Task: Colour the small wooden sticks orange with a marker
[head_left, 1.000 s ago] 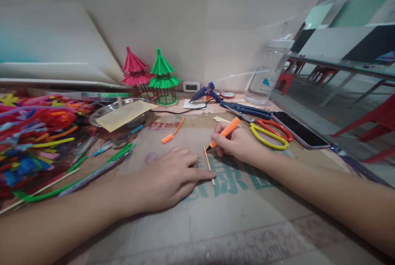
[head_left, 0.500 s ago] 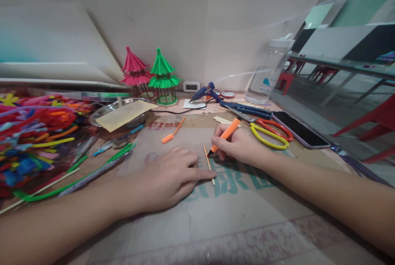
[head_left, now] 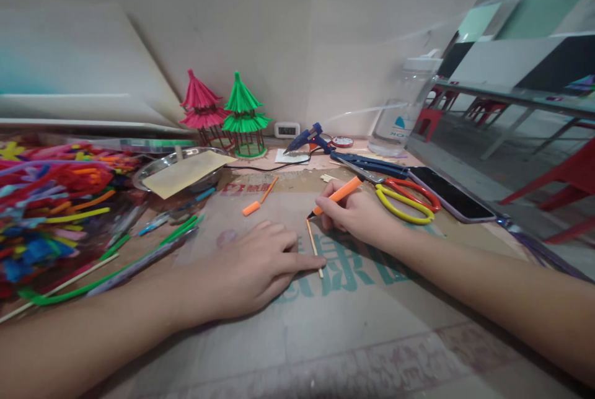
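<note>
A thin wooden stick (head_left: 313,240), partly coloured orange, lies on the printed sheet in front of me. My left hand (head_left: 263,259) rests palm down beside it, index finger stretched out and pressing on the stick's nearer part; its other fingers are loosely bent. Between the fingers of my right hand (head_left: 356,210) is an orange marker pen (head_left: 341,191), its black tip at the stick's far end. An orange pen cap (head_left: 251,207) and a short orange stick (head_left: 269,189) lie farther back. Behind my right hand are some pale sticks (head_left: 329,178), partly hidden.
Yellow-and-red-handled scissors (head_left: 406,201) and a phone (head_left: 450,194) lie at right. A blue glue gun (head_left: 304,140), small clock (head_left: 287,130) and water bottle (head_left: 395,114) stand behind. Pink (head_left: 202,108) and green (head_left: 246,111) pagoda models sit by the wall. Colourful pipe cleaners (head_left: 51,207) crowd the left.
The marker tip has moved up along the stick to its far end, and the pen is tilted lower. More orange shows on the stick. My left hand stays in place.
</note>
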Available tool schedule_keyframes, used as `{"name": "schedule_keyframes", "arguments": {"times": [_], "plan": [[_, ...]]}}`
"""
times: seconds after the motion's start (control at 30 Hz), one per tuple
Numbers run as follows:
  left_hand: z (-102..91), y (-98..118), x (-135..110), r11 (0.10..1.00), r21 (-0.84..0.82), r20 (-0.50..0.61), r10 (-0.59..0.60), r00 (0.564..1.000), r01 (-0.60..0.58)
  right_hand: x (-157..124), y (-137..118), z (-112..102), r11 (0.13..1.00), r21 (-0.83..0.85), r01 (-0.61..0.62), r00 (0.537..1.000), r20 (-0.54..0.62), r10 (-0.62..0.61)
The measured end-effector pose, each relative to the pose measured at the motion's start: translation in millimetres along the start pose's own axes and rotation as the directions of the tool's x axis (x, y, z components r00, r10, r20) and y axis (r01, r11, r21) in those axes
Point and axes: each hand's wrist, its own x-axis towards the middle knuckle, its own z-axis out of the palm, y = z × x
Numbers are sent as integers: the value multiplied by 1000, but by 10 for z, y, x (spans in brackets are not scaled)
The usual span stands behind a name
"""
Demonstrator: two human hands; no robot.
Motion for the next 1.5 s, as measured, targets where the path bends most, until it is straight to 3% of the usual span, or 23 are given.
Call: {"name": "schedule_keyframes", "arguments": {"times": [0.4,0.6,0.8,1.17,1.4,1.5], "plan": [[-2,-5,0,1000,-11,10,6,1000,-6,-5,-2,-2,999,49,-14,1000,11,14],[6,-8,-2,1000,-9,8,3,1000,-3,-6,17,-8,995,88,-38,996,83,30],[6,-14,-2,1000,-2,-9,14,1000,-14,1,20,10,995,102,-12,1000,12,11],[8,-8,-1,1000,-1,-7,10,1000,-10,-41,-17,-12,993,102,-61,989,137,47],[16,-14,-22,1000,-7,-26,9,1000,-9,-28,-4,-11,991,123,-53,989,142,35],[13,-16,-21,1000,-12,-15,11,1000,-11,-15,13,-4,993,120,-22,996,88,11]]}}
